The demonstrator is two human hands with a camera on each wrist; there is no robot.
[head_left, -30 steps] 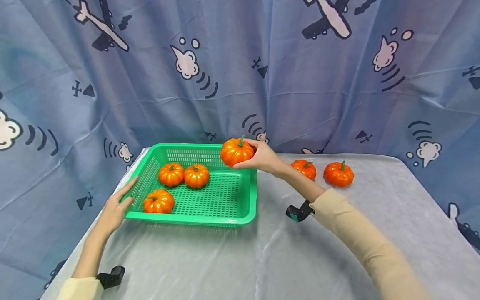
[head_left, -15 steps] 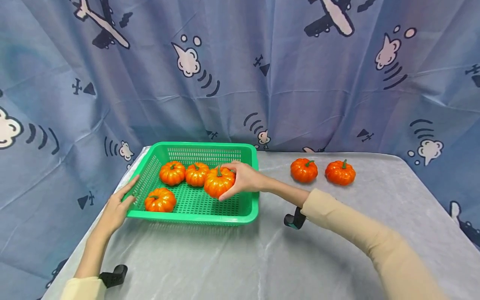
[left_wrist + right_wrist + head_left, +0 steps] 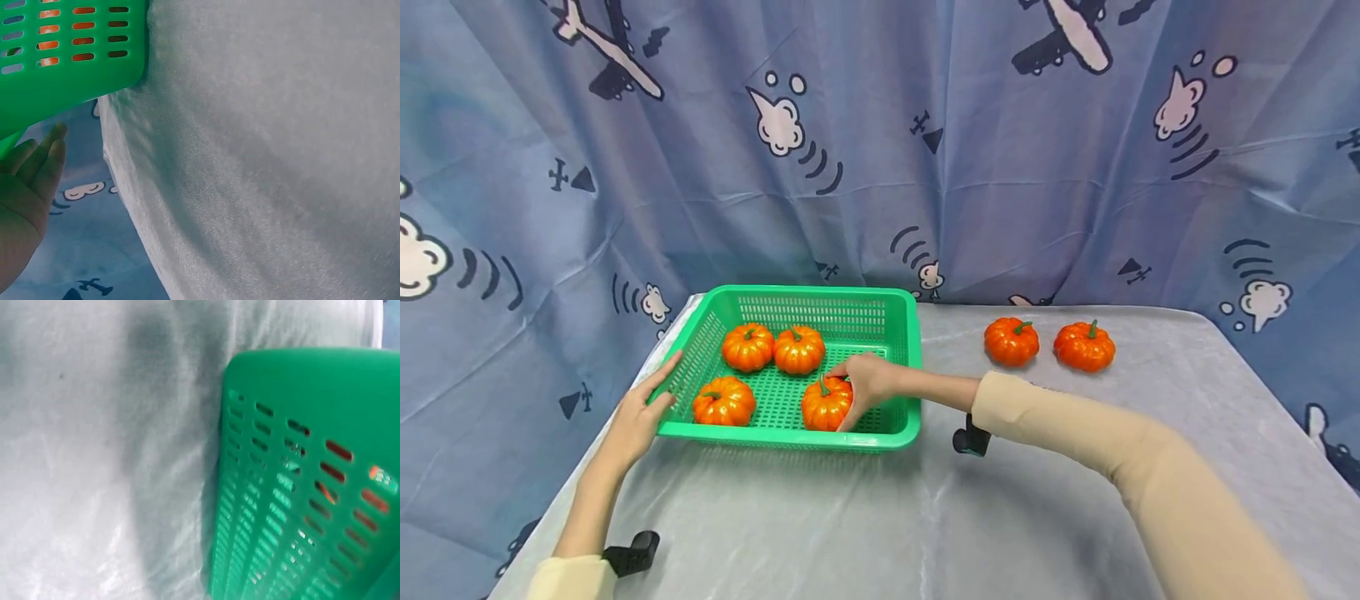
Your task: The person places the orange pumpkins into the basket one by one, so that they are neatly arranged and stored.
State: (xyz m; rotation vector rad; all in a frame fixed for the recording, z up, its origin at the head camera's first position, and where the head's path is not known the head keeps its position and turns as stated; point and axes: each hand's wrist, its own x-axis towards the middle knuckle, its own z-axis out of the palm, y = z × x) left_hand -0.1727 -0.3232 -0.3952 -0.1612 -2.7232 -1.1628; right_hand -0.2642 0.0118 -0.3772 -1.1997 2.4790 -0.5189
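Note:
Inside the green plastic basket (image 3: 790,438), my right hand (image 3: 872,383) grips a small orange pumpkin (image 3: 824,406) near the front right. The thumb is on its near side and the fingers are partly hidden. In the right wrist view the basket's perforated wall (image 3: 281,381) blocks that hand. My left hand (image 3: 632,421) touches the basket's left rim near the front corner, its fingers extended, as the left hand (image 3: 25,194) in the left wrist view also shows. Other pumpkins in the basket are one at back left (image 3: 748,347), one beside it (image 3: 799,349) and one at front left (image 3: 724,402).
Two more pumpkins, a nearer-left one (image 3: 1011,342) and one farther right (image 3: 1084,347), sit on the grey-white tablecloth (image 3: 1000,517) to the right of the basket. A blue curtain (image 3: 850,167) with printed planes hangs behind the table and down its left side.
My right hand has carried the pumpkin left from over the basket's right back rim and down into its front right part. My left hand stays at the left rim.

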